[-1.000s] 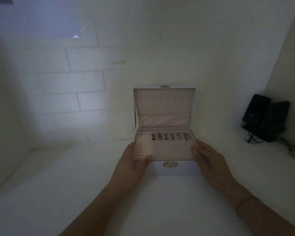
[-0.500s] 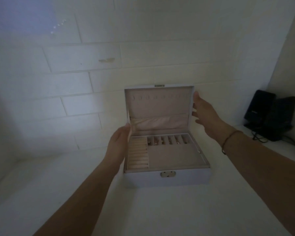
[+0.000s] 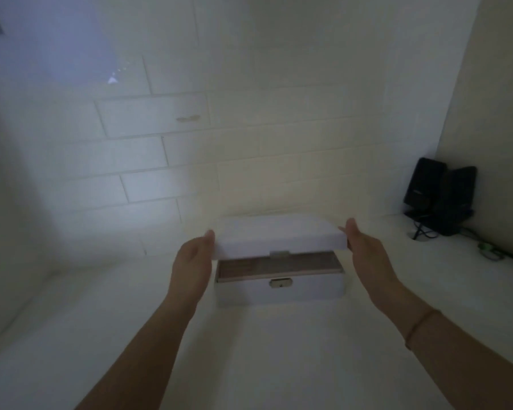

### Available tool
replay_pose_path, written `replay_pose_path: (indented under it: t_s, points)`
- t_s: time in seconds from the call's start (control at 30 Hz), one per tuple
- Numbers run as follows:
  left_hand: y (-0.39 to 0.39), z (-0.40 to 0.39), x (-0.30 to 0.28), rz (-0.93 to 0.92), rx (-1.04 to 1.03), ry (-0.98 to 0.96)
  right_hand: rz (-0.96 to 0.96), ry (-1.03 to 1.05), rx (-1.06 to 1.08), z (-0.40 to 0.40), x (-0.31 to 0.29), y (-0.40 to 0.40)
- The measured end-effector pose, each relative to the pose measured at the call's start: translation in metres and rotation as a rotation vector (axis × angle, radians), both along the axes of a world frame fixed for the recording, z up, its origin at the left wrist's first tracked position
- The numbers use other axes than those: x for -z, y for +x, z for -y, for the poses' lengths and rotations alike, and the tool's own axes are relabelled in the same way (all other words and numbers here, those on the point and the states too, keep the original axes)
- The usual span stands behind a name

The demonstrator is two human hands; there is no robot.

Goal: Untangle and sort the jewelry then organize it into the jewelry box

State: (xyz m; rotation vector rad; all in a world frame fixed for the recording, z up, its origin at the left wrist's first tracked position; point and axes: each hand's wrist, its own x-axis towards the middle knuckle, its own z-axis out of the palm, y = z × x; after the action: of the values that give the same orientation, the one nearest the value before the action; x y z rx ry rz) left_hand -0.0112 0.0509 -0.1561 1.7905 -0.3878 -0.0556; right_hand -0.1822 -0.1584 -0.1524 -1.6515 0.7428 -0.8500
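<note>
A white jewelry box with a metal latch stands on the white counter near the tiled wall. Its lid is lowered almost flat, leaving a narrow gap that shows a strip of the pink lining. My left hand holds the lid's left end, thumb at the top edge and fingers hidden behind it. My right hand holds the lid's right end the same way. No jewelry shows through the gap.
Two black speakers stand in the back right corner, with cables trailing along the counter to the right. A white tiled wall rises right behind the box. The room is dim.
The lid stood upright before and has swung down almost flat over the tray. Both hands went from the box's front corners up to the lid's sides and came down with it.
</note>
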Motion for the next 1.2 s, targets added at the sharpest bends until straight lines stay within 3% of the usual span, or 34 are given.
replay_pose_path:
  t_s: [0.1, 0.27, 0.33, 0.47, 0.67, 0.8, 0.93, 1.07, 1.2]
  points:
    - [-0.015, -0.010, 0.020, 0.107, 0.066, 0.165, -0.004, -0.002, -0.072, -0.006, 0.023, -0.012]
    - [-0.036, -0.020, 0.029, 0.053, 0.117, 0.109, 0.021, -0.117, -0.114, -0.001, 0.045, -0.018]
    - [-0.042, -0.022, 0.035, 0.116, 0.144, 0.120, -0.003, -0.203, -0.148, -0.004, 0.049, -0.021]
    - [-0.045, -0.023, 0.047, 0.240, 0.167, 0.334, -0.127, -0.313, -0.245, -0.008, 0.060, -0.026]
    - [-0.036, -0.012, 0.043, 0.362, 0.064, 0.455, -0.434, -0.863, 0.081, 0.007, 0.059, -0.014]
    - [-0.027, -0.003, 0.042, 0.365, 0.061, 0.467, -0.482, -0.814, 0.107, 0.010, 0.063, 0.003]
    - [-0.017, 0.012, 0.040, 0.333, 0.029, 0.442, -0.532, -0.892, 0.192, 0.017, 0.067, 0.027]
    - [-0.021, 0.014, 0.045, 0.350, -0.003, 0.440, -0.415, -1.040, 0.268, 0.023, 0.078, 0.035]
    - [-0.024, 0.009, 0.052, 0.274, -0.058, 0.319, -0.361, -0.733, 0.043, 0.027, 0.079, 0.021]
